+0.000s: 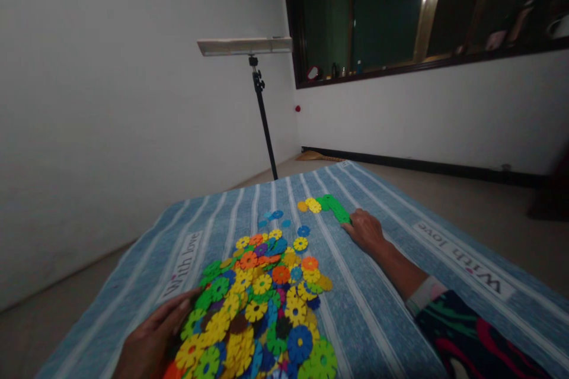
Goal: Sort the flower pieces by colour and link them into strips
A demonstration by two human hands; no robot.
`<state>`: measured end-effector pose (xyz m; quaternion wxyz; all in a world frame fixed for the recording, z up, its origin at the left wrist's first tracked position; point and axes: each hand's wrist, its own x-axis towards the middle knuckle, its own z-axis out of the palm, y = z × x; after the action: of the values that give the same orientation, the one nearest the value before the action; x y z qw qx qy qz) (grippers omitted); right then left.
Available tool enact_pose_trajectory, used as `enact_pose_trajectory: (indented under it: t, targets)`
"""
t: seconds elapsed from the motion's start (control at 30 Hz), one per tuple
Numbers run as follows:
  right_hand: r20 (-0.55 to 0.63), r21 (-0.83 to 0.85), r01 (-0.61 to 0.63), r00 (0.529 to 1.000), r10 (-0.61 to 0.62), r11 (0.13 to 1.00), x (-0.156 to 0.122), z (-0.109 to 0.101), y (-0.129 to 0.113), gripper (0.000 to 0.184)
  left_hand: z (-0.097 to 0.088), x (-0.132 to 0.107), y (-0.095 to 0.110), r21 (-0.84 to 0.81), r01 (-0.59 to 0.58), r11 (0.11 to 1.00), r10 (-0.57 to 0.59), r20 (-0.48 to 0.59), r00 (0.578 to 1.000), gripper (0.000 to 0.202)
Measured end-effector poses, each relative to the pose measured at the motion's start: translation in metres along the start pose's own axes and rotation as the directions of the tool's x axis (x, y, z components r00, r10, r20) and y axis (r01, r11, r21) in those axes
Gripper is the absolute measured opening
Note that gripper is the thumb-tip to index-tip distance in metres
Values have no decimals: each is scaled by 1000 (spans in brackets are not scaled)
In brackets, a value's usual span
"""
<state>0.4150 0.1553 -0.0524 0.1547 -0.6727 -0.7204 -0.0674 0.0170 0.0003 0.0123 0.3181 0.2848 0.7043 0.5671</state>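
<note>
A large heap of colourful plastic snowflake discs (262, 302) lies on the near part of the cloth, in yellow, green, blue, orange and other colours. At the left edge of this heap rests my left hand (153, 331), fingers stretched out against the discs. Farther off to the right, my right hand (365, 230) is closed on the near end of a row of green snowflake discs (336, 208). The tips of its fingers are partly hidden. Beside the green row's far end lie a few yellow discs (313, 205) and an orange-yellow one (303, 206).
A blue striped cloth (377, 302) with "With love" lettering covers the table. Some loose blue discs (278, 214) lie beyond the heap. Behind the table stands a black tripod pole (265, 121) with a flat panel lamp (244, 46). White walls and a dark window (386, 12) enclose the corner.
</note>
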Motion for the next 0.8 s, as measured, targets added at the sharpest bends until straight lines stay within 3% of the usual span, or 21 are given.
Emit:
enact_pose_trajectory:
  t: [0.13,0.33,0.53,0.8]
  targets:
    - [-36,2,34,999,-34,999,-3,-5,-6,30,-6,10,-11,-59,142,988,-135,103,985,42]
    - [-99,59,210,974,-203,976,-14,-4,-23,24,-7,13,-20,-117,99,988,-82,137,987,32]
    - [-187,146,457,884,-429,878,-35,-2,-45,23,-5,9,-24,-177,72,982,-40,175,984,36]
    - [-263,339,639,769,-582,691,-64,-15,-79,26,-1,1,-24,-215,66,974,-25,188,982,37]
